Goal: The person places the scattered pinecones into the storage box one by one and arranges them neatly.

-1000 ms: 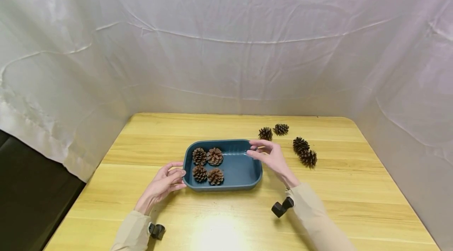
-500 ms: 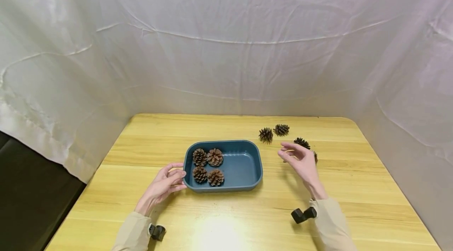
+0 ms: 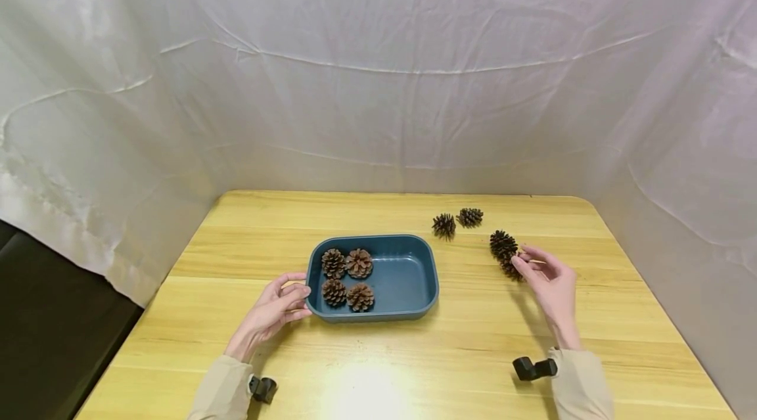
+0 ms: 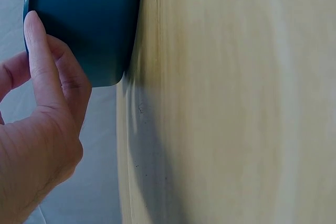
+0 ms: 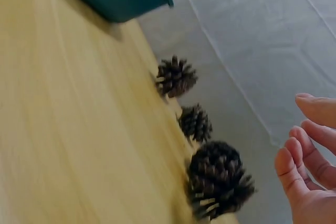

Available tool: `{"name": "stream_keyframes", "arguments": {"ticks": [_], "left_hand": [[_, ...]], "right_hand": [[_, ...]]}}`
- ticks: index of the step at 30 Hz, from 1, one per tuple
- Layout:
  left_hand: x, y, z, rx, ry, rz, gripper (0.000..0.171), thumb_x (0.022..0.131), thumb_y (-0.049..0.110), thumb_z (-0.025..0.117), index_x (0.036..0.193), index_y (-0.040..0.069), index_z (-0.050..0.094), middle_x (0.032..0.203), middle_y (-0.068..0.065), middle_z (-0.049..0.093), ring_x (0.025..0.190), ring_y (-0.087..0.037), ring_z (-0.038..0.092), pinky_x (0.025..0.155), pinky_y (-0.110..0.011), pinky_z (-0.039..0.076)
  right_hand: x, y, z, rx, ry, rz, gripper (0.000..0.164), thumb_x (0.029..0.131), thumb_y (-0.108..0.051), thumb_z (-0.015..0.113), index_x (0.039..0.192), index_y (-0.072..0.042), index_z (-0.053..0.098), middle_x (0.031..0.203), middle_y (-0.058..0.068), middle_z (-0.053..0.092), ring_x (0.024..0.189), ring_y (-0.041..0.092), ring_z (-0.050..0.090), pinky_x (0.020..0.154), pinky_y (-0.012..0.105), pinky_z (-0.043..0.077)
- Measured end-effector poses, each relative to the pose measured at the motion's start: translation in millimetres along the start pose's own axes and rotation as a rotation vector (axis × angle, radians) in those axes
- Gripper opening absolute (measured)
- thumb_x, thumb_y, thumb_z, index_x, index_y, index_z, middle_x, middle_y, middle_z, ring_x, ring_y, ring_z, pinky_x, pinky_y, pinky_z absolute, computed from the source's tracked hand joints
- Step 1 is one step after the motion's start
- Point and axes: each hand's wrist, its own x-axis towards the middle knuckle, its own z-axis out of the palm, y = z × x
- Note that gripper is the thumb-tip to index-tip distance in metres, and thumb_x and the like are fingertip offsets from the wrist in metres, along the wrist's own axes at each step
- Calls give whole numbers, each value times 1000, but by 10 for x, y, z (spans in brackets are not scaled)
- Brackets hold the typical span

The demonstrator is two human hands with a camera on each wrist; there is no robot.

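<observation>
My left hand (image 3: 273, 307) holds the left end of a deep, dark teal tray (image 3: 408, 309) with rounded corners; its thumb (image 4: 39, 40) lies at the rim. Several brown pine cones (image 3: 360, 297) sit grouped in the left half of the tray. Over at the right, my right hand (image 3: 550, 279) hovers by two dark pine cones (image 3: 503, 244) that lie against each other, its fingertips overlapping the nearer one in the head view. Seen from the right wrist, thumb and fingers are parted, with nothing between them, beside that pair of cones (image 5: 216, 177).
Two more pine cones, one spiky (image 3: 444, 226) and one lying on its side (image 3: 470, 217), rest behind the tray to the right. Pale cloth (image 3: 402, 111) hangs around the wooden table (image 3: 449, 367). Each wrist carries a black camera mount (image 3: 534, 369).
My right hand has moved from the tray's right end rightward across the table to the pair of dark cones. My left hand and the tray stay in place.
</observation>
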Motion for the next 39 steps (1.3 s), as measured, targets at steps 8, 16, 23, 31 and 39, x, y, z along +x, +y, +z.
{"name": "stream_keyframes", "arguments": {"ticks": [8, 16, 23, 31, 39], "left_hand": [[-8, 10, 6, -1, 5, -7, 42, 102, 5, 54, 138, -3, 34, 100, 4, 63, 76, -7, 67, 77, -25, 63], [-3, -2, 3, -5, 10, -7, 40, 102, 5, 54, 137, -2, 35, 99, 4, 64, 75, -7, 67, 76, -24, 63], [13, -12, -7, 1, 16, -12, 35, 102, 5, 54, 133, 4, 39, 100, 4, 64, 76, -6, 66, 77, -24, 63], [1, -15, -9, -8, 2, 2, 38, 102, 5, 53, 136, -1, 36, 100, 4, 63, 76, -6, 66, 76, -24, 63], [4, -11, 2, -9, 14, -7, 40, 102, 4, 53, 136, -2, 35, 99, 4, 63, 75, -6, 66, 76, -24, 63]], "right_hand": [[-1, 64, -98, 25, 96, 27, 39, 85, 2, 77, 121, 7, 65, 91, -12, 72, 75, 0, 62, 69, 7, 53], [12, 122, -122, -94, 136, 54, 39, 86, -6, 78, 122, 3, 66, 90, -15, 70, 72, -1, 58, 63, 7, 48], [22, 196, -133, -175, 107, 53, 42, 88, -10, 77, 125, 3, 64, 88, -20, 65, 69, -2, 56, 60, 9, 48], [60, 271, -141, -329, 47, 25, 47, 88, -16, 79, 132, -5, 64, 118, -15, 57, 83, 1, 52, 70, 6, 46], [105, 321, -179, -426, -81, -36, 51, 90, -12, 75, 137, -2, 57, 149, 19, 46, 105, 19, 47, 79, 7, 40]]}}
